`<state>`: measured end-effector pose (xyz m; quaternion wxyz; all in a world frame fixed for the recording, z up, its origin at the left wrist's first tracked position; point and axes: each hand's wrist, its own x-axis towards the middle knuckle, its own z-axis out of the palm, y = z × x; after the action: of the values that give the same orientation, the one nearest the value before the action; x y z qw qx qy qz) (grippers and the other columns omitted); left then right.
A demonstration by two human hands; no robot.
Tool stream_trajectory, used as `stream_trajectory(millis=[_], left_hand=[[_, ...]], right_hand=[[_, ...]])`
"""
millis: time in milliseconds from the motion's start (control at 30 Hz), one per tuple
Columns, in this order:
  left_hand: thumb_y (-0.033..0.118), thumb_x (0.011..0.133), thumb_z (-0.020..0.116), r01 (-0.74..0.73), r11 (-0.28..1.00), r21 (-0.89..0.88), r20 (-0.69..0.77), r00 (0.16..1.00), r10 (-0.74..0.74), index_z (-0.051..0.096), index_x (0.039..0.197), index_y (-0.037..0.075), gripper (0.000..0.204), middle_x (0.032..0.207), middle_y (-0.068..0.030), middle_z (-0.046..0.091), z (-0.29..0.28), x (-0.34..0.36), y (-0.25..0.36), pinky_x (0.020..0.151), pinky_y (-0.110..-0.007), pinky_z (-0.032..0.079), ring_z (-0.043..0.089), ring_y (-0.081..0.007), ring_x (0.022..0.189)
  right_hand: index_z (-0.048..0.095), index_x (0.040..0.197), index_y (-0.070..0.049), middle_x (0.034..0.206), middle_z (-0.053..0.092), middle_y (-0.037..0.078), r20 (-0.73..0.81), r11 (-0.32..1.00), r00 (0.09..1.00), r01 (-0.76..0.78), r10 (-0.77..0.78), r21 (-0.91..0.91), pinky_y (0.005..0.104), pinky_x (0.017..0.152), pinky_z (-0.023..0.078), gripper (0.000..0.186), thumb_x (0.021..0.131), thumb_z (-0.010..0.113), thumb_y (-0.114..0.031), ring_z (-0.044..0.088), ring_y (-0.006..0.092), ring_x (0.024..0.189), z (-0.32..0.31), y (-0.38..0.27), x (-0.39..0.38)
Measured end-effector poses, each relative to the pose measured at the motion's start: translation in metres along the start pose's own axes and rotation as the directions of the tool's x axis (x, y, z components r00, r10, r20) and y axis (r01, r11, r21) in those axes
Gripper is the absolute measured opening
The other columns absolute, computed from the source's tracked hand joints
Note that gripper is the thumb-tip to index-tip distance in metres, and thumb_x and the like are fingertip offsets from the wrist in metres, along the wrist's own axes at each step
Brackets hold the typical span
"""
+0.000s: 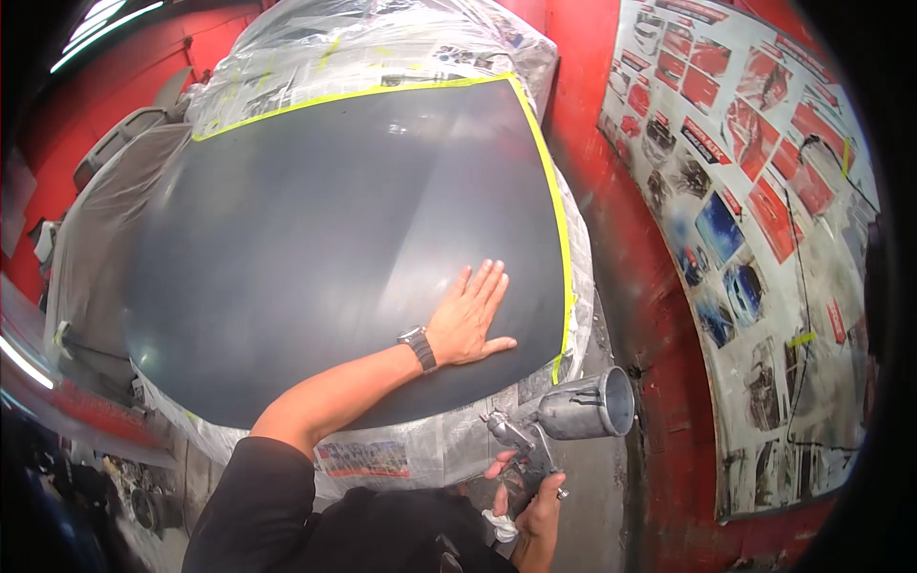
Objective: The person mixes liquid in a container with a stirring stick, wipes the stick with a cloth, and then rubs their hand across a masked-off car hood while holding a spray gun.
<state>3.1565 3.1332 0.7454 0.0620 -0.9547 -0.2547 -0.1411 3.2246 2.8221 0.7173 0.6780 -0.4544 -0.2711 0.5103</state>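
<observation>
My left hand (466, 317), with a watch at the wrist, rests flat on a dark grey, smooth car panel (287, 229), fingers slightly apart and thumb out to the right. My right hand (535, 511) grips a metal spray gun (516, 439) with a large silver cup (580, 408) on top, beyond the panel's near right edge. A crumpled white cloth or paper (499, 524) is by that hand. Yellow-green masking tape (565, 267) borders the panel along its far and right sides, against plastic sheeting and newspaper (373, 38).
A red wall (645, 401) runs along the right, carrying a large board (726, 191) of pictures and hanging black cords. At left are more red walls, a grey plastic-wrapped section (91, 267) and light tubes. Cluttered dark objects (153, 506) sit at the lower left.
</observation>
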Motion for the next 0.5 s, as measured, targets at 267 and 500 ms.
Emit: stream_trajectory(millis=[267, 500], left_hand=[[0.060, 0.094, 0.057, 0.552, 0.828, 0.096, -0.087, 0.834, -0.545, 0.019, 0.157, -0.008, 0.100, 0.165, -0.0270, 0.018, -0.048, -0.156, -0.103, 0.125, -0.055, 0.012, 0.014, -0.0393, 0.155], [0.064, 0.091, 0.057, 0.876, 0.482, -0.037, -0.352, 0.440, -0.826, 0.013, 0.159, -0.008, 0.107, 0.166, -0.0294, 0.010, -0.049, -0.363, -0.111, 0.123, -0.060, 0.003, 0.006, -0.0442, 0.155]], right_hand=[[0.059, 0.119, 0.007, 0.092, 0.069, 0.019, 0.090, 0.997, 0.996, -0.020, 0.027, -0.077, 0.0281, 0.041, 0.044, 0.101, 0.090, 0.031, -0.086, 0.055, 0.0178, 0.045, 0.013, -0.011, 0.021], [0.059, 0.116, 0.006, 0.087, 0.066, 0.018, 0.118, 0.988, 0.993, 0.047, -0.030, -0.145, 0.0241, 0.031, 0.037, 0.096, 0.093, 0.029, -0.083, 0.051, 0.0180, 0.042, 0.061, -0.009, 0.031]])
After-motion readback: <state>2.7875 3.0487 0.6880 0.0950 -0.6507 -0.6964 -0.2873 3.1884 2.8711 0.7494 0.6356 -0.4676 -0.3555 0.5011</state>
